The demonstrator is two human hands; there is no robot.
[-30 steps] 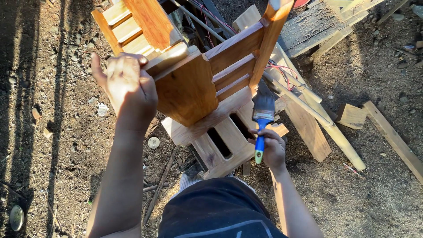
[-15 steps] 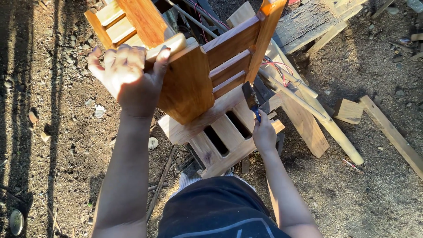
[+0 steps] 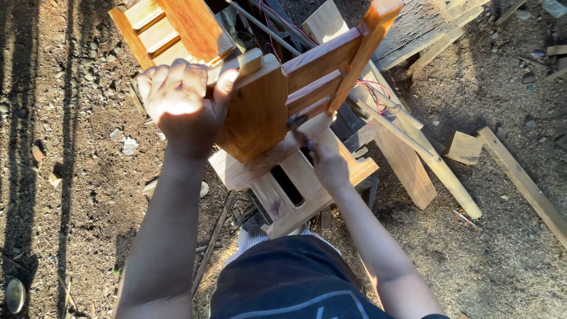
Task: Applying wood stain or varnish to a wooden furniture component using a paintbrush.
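Two hands: both are busy on one wooden chair (image 3: 260,112), tipped up off the dirt ground (image 3: 71,195).
Nearest: dark shorts (image 3: 289,283) and a pale sock below the chair.
Left hand (image 3: 183,106): fingers curled tight over the edge of a stained panel, gripping the chair and holding it tilted.
Right hand (image 3: 328,162): closed around a dark brush handle (image 3: 301,133); the bristles are hidden under the frame.
Chair: warm orange-brown gloss shows on the panel and upper rails.
Unfinished part: seat slats (image 3: 295,177) look paler, so by my judgement coating is partly done, with the seat side left.
Beyond: loose planks (image 3: 407,159), a small wood block (image 3: 462,146), red wires (image 3: 378,94), and a second slatted wooden piece (image 3: 171,29) at the top.
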